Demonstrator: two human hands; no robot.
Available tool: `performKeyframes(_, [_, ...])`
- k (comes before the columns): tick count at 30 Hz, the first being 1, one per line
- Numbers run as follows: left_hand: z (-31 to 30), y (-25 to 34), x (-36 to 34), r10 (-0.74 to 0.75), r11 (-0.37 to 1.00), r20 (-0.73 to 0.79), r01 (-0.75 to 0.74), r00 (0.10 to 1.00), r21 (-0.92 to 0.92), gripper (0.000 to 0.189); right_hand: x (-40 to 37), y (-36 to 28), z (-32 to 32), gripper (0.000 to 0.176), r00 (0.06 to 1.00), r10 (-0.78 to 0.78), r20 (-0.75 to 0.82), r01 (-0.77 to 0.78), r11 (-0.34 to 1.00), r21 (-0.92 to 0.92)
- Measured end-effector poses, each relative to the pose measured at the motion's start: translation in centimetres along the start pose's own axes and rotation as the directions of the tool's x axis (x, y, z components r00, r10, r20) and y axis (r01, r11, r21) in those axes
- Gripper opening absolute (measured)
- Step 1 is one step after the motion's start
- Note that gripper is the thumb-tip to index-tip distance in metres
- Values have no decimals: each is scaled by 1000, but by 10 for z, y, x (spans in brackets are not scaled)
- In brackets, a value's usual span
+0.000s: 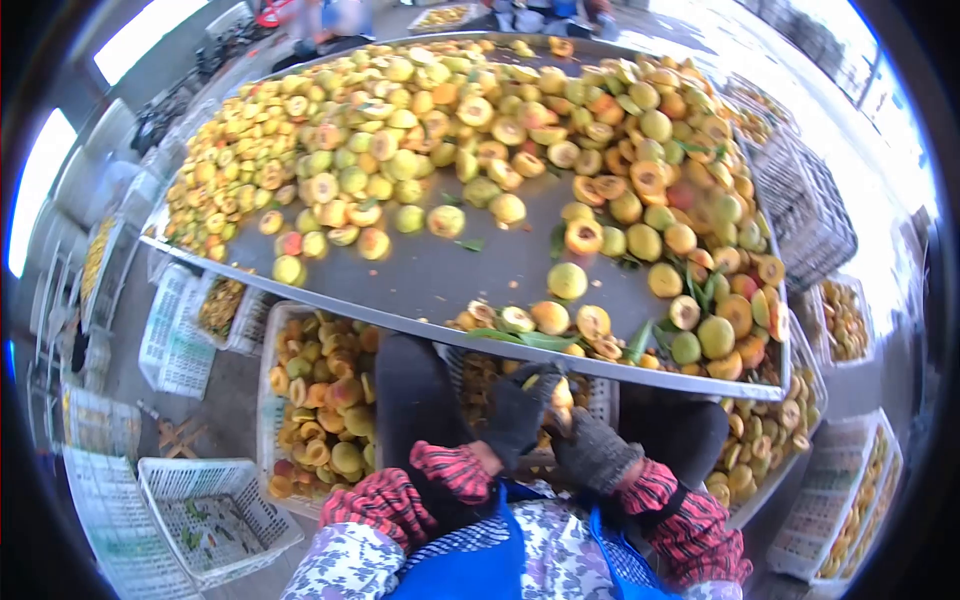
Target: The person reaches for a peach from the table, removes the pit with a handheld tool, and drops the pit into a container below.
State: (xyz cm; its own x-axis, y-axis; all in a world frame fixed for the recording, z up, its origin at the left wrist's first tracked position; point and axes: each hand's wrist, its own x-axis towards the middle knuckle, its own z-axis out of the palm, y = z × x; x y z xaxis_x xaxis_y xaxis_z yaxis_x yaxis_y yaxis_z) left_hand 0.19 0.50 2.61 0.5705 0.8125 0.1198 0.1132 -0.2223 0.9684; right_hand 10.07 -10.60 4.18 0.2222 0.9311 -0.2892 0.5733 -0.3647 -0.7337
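In my lap, below the table's near edge, my gloved left hand point(522, 412) is closed around a yellow peach point(562, 394). My gloved right hand point(597, 453) meets the peach from the lower right with its fingers curled; what they grip, if anything, is hidden. Beneath my hands, between my knees, sits a crate of pits and scraps point(484, 385). Just beyond lie halved peaches point(593, 321) and green leaves point(540, 341) along the metal table's edge point(440, 331).
Whole and halved peaches point(400, 120) cover the far and right parts of the table. A crate of peaches point(325, 400) stands at my left, another crate of halves point(765, 435) at my right. An open white crate point(215, 515) holds a few leaves. Other people sit across the table.
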Motion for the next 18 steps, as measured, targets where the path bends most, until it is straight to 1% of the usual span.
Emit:
performKeyframes(2, [4, -6, -2, -121, 980, 11, 121, 993, -156, 23, 1, 11, 7, 30, 996, -76, 56, 76, 997, -8])
performKeyframes(3, [5, -7, -4, -172, 953, 37, 175, 984, -246, 23, 1, 9, 6, 25, 994, -47, 97, 46, 999, 17])
performKeyframes(5, [3, -7, -6, -48, 986, 48, 55, 998, -158, 23, -4, 2, -1, 18, 984, 19, 179, -31, 998, 61])
performKeyframes(6, [2, -11, -7, -62, 994, 82, 69, 995, -88, 23, -3, 4, 2, 17, 977, -123, 172, 143, 984, -110])
performKeyframes(7, [1, -15, -8, -75, 997, 116, 77, 990, -16, 24, -4, 9, 5, 16, 947, -260, 189, 305, 911, -276])
performKeyframes(8, [-1, -17, -8, -88, 995, 150, 80, 985, 55, 26, -5, 15, 10, 16, 895, -386, 225, 447, 785, -430])
performKeyframes(9, [-3, -17, -9, -128, 986, 202, 102, 971, 131, 32, -5, 16, 13, 17, 951, -257, 170, 298, 909, -290])
performKeyframes(10, [-5, -17, -8, -174, 984, 237, 157, 956, 89, 36, -5, 9, 13, 18, 986, -123, 112, 137, 982, -130])
performKeyframes(11, [-7, -16, -7, -220, 975, 270, 215, 937, 51, 39, -4, -4, 4, 19, 989, -33, 143, 34, 999, -4])
performKeyframes(12, [-9, -15, -4, -262, 947, 298, 305, 918, -106, 38, -4, -17, -4, 20, 981, 53, 184, -76, 990, 118])
performKeyframes(13, [-10, -15, -2, -298, 885, 334, 390, 894, -255, 37, -5, -21, -8, 21, 969, 95, 226, -134, 978, 162])
performKeyframes(15, [-9, -8, -3, -315, 866, 280, 395, 907, -305, 24, -5, -24, -12, 24, 934, 174, 311, -255, 936, 242])
performKeyframes(16, [-8, -5, -4, -326, 855, 255, 399, 910, -331, 22, -2, -10, -1, 24, 970, 71, 235, -98, 989, 106])
performKeyframes(17, [-8, -10, -4, -170, 955, 216, 215, 962, -206, 22, 3, 16, 21, 24, 984, -41, 173, 49, 998, -44])
performKeyframes(18, [-9, -18, -4, -4, 997, 202, 20, 979, -75, 22, 1, 24, 26, 25, 978, -110, 177, 133, 983, -125])
